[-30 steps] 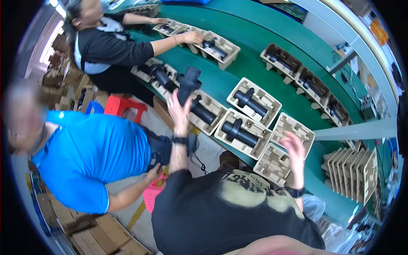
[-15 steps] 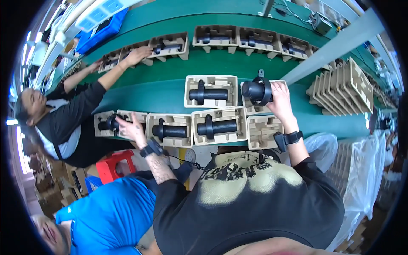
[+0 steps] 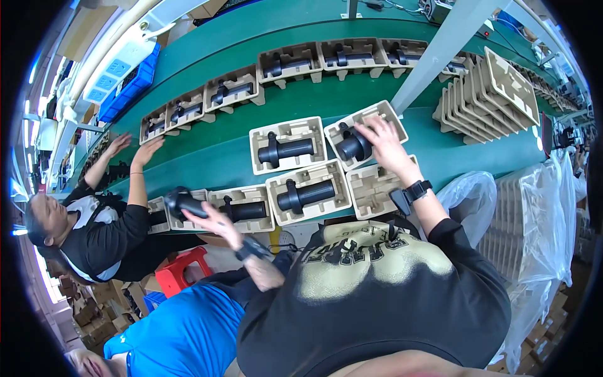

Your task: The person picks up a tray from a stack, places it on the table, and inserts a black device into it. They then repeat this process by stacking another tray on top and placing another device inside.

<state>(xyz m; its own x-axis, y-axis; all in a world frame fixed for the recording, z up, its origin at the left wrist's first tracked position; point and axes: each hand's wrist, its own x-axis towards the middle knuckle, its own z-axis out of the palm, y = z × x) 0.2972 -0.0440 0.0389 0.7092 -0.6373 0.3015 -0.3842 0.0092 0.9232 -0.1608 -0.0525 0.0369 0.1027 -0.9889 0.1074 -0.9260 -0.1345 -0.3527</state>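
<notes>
Plainly, both hands are occupied. The left hand [image 3: 220, 225] is curled around one end of a black collared cylinder [image 3: 183, 202], held over a partly hidden pulp tray [image 3: 200, 195] at the near edge of the green surface [image 3: 440, 151]; whether cylinder and tray touch, I cannot tell. The right hand [image 3: 383, 141], fingers half bent, rests on a second cylinder [image 3: 353, 148], which lies in a skewed tray [image 3: 397, 122]; how firmly it grips is hidden.

Next to these, a back tray [image 3: 303, 127], a middle tray [image 3: 327, 173] and a front-left tray [image 3: 252, 193] each hold a cylinder. Just beside the skewed tray, at the surface's near edge, a bare tray [image 3: 369, 188] has nothing in its recesses. So, by my judgement, most trays within reach look filled, the right hand's one seems nearly settled, and the bare one is left over.

Farther out, a curved row of filled trays [image 3: 257, 94] follows the far side, a co-worker's hand [image 3: 148, 151] at its left end. Nested spare trays [image 3: 512, 88] stand towards the right end.
</notes>
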